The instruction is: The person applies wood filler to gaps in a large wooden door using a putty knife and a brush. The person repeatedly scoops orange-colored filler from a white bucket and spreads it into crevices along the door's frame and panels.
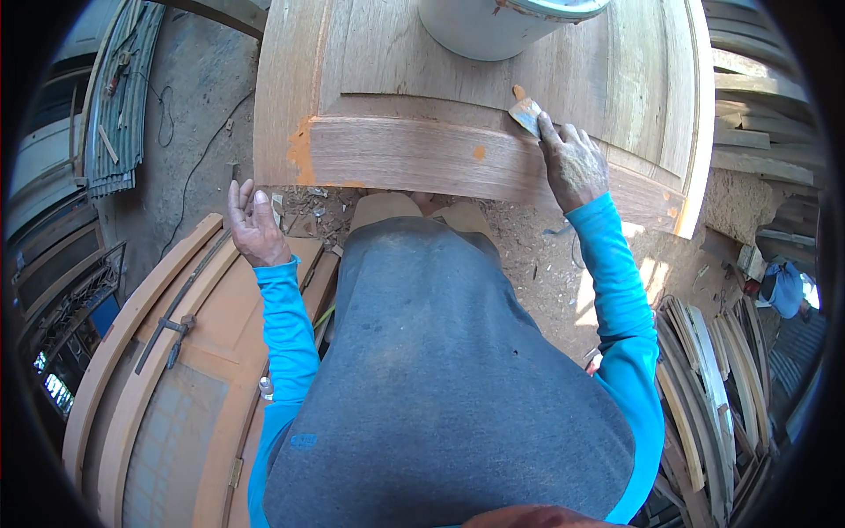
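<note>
A wooden panel door lies flat before me, its near rail bearing several patches of orange filler. My right hand is over that rail, its fingers closed round a putty knife. A dab of orange paste shows at the blade's far end; the knife's handle is hidden in my grip. Off the door's near left corner hovers my left hand, holding nothing, fingers apart. On the door's panels, beyond the knife, stands a white bucket with a smeared rim.
To my left lean wooden doors or frames with a metal bar clamp on them. Timber strips are piled at the lower right, and stacked boards at the far right. A dark cable crosses the floor; corrugated sheets lie far left.
</note>
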{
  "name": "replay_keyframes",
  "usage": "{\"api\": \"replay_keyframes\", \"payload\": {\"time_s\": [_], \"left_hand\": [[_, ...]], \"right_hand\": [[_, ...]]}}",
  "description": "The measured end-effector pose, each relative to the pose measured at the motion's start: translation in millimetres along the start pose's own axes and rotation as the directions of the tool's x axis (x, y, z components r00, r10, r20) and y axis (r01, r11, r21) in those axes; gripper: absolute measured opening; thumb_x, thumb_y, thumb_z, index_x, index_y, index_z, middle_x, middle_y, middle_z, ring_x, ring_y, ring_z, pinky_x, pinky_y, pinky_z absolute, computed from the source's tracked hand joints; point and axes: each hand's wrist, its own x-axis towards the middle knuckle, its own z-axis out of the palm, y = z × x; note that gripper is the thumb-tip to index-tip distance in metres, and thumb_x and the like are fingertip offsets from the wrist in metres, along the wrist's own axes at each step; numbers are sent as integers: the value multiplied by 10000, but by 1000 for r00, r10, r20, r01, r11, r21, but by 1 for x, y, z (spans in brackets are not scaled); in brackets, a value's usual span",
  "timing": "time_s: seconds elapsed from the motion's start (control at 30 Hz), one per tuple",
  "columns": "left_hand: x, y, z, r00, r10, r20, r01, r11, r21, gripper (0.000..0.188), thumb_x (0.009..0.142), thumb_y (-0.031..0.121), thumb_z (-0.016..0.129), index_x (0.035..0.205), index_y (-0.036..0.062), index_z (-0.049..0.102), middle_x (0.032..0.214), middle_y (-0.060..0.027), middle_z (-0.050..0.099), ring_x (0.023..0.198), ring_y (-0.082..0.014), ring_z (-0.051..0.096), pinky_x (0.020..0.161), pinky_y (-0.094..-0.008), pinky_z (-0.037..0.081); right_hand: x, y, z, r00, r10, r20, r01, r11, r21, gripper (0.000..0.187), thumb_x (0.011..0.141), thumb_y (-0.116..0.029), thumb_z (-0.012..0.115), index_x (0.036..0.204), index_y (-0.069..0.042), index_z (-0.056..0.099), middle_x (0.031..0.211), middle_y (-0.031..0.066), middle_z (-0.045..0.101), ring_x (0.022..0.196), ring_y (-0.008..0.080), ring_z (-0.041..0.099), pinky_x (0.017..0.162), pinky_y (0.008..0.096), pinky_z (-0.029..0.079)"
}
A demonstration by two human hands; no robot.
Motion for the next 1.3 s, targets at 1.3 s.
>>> {"api": "replay_keyframes", "payload": {"time_s": [1.3], "left_hand": [[-7,15,35,989,115,-94,-111,993,41,475,1019,83,580,1452,-77,470,1366,-214,609,1197,-278,630,996,-368,532]], "right_hand": [[27,0,-38,971,47,234,-82,986,144,369,1021,-287,588,1365,-157,623,946,166,667,882,374,673,766,494,537]]}}
